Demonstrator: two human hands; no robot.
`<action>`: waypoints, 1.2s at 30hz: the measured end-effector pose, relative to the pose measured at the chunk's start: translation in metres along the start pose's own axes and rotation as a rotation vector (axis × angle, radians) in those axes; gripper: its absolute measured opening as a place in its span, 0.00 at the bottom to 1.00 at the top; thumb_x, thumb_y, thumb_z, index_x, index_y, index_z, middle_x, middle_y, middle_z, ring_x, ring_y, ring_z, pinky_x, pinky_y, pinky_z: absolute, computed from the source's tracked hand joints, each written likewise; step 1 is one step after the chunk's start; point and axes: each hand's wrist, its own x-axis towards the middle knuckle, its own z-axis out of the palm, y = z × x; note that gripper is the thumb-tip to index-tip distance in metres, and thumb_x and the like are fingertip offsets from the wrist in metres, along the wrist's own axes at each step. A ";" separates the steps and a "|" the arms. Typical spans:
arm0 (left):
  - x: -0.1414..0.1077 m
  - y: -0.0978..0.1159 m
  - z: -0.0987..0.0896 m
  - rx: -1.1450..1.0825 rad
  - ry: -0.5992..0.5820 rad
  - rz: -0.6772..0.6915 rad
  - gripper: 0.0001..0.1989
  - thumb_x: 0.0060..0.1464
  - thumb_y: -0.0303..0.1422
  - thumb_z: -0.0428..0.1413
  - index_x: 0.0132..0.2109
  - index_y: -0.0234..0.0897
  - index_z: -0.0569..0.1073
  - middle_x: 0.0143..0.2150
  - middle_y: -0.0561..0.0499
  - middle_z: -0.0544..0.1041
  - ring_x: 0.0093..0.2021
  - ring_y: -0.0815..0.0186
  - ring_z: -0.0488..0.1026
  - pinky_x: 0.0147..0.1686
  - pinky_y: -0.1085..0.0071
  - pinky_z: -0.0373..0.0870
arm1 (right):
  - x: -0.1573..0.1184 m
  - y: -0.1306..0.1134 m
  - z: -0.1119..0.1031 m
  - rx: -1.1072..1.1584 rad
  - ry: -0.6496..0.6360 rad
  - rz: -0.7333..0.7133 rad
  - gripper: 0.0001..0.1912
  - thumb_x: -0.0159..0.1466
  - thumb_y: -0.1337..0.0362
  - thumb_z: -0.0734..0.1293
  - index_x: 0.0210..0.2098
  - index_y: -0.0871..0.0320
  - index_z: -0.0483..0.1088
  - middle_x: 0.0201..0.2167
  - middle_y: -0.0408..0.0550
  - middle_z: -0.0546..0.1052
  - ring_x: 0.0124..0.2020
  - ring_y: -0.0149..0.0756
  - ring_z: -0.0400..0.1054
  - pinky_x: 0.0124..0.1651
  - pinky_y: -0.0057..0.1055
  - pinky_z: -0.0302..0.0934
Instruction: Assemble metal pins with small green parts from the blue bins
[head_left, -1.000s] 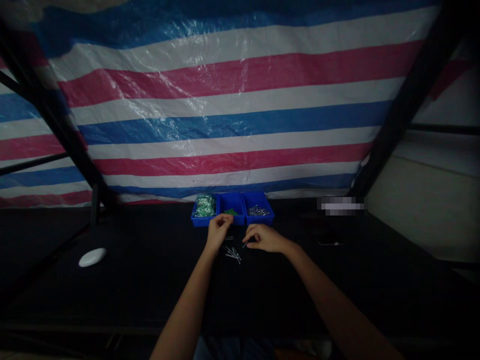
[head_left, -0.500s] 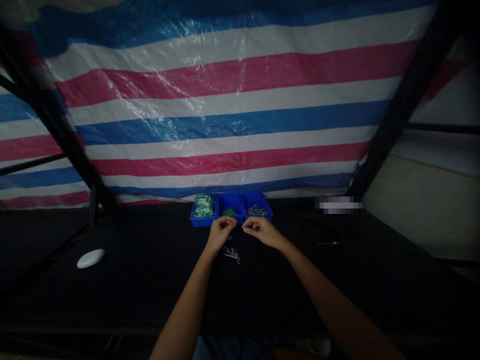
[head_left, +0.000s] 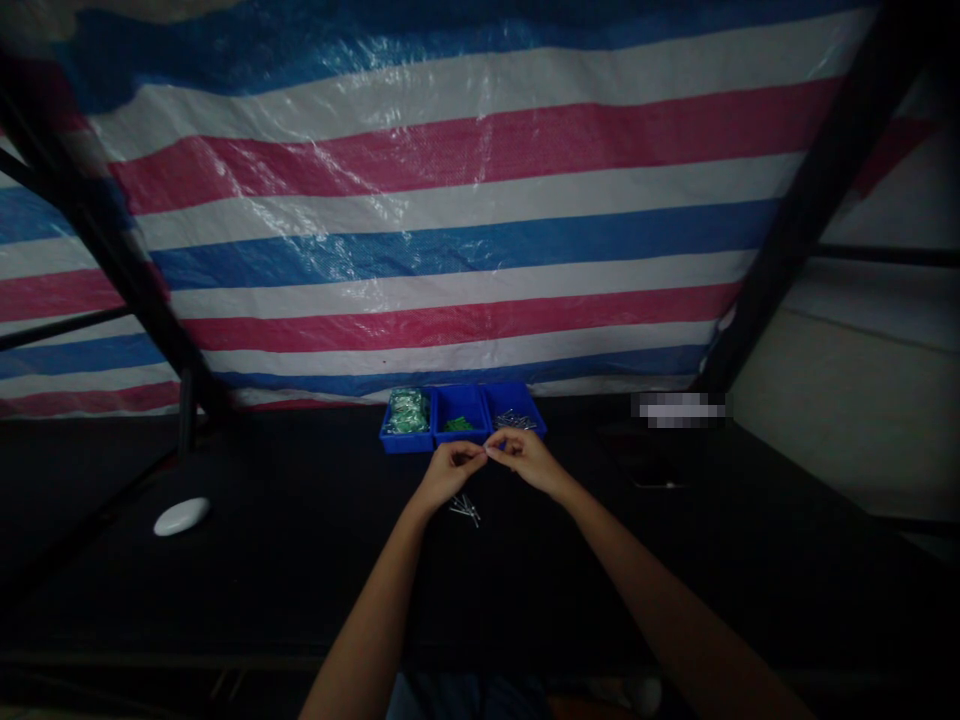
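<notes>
My left hand [head_left: 452, 470] and my right hand [head_left: 523, 459] meet fingertip to fingertip just in front of the blue bins. Both are closed in a pinch; whatever is between the fingers is too small to make out. Below my left hand, several thin silvery screw-like pieces [head_left: 466, 510] lie loose on the black table [head_left: 300, 560]. Behind the hands, the middle blue bin [head_left: 459, 400] holds small green pieces [head_left: 457, 425]. More silvery pieces [head_left: 515, 420] lie in the right blue bin [head_left: 506, 392], partly hidden by my right hand.
The left blue bin [head_left: 406, 443] is filled with green-and-clear plastic packets [head_left: 409, 411]. A white oval object [head_left: 181, 517] sits at the left, and a dark flat phone-like object [head_left: 656, 470] at the right. A striped tarp [head_left: 465, 240] hangs behind, between black posts [head_left: 810, 200].
My left hand has moved right and slightly down, closing the gap, so its fingertips now touch those of my right hand. The right hand has barely shifted.
</notes>
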 end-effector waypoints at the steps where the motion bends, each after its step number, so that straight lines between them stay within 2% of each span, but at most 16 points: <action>1: 0.000 -0.001 0.000 0.001 0.002 0.005 0.12 0.44 0.38 0.57 0.31 0.31 0.74 0.29 0.48 0.74 0.28 0.69 0.68 0.31 0.73 0.62 | 0.000 -0.001 0.000 0.007 0.001 0.002 0.11 0.53 0.58 0.65 0.29 0.60 0.69 0.23 0.42 0.69 0.18 0.23 0.54 0.20 0.23 0.47; 16: 0.004 -0.010 -0.004 -0.016 0.044 0.019 0.12 0.44 0.37 0.57 0.32 0.31 0.71 0.29 0.50 0.71 0.28 0.71 0.66 0.30 0.75 0.61 | -0.001 -0.002 0.000 0.042 -0.004 0.042 0.13 0.50 0.59 0.67 0.32 0.61 0.71 0.25 0.43 0.70 0.18 0.22 0.55 0.20 0.22 0.48; 25: 0.006 -0.011 -0.007 -0.025 0.106 0.052 0.12 0.43 0.37 0.58 0.33 0.32 0.71 0.29 0.50 0.71 0.27 0.73 0.65 0.28 0.76 0.60 | 0.000 -0.004 0.001 0.128 0.019 0.118 0.13 0.50 0.56 0.66 0.29 0.61 0.72 0.22 0.44 0.71 0.18 0.24 0.58 0.21 0.24 0.51; 32: 0.006 -0.010 -0.007 -0.049 0.142 0.060 0.13 0.42 0.36 0.58 0.35 0.32 0.73 0.33 0.48 0.72 0.27 0.72 0.66 0.28 0.76 0.61 | -0.003 -0.005 0.010 0.252 -0.002 0.195 0.14 0.46 0.58 0.69 0.29 0.61 0.68 0.23 0.43 0.72 0.20 0.24 0.60 0.21 0.22 0.50; 36: 0.005 -0.008 -0.006 -0.030 0.142 0.049 0.13 0.42 0.37 0.58 0.35 0.33 0.74 0.30 0.49 0.73 0.25 0.73 0.64 0.25 0.76 0.59 | -0.004 -0.002 0.014 0.296 -0.011 0.206 0.14 0.45 0.59 0.70 0.27 0.60 0.65 0.21 0.40 0.70 0.18 0.23 0.58 0.21 0.22 0.50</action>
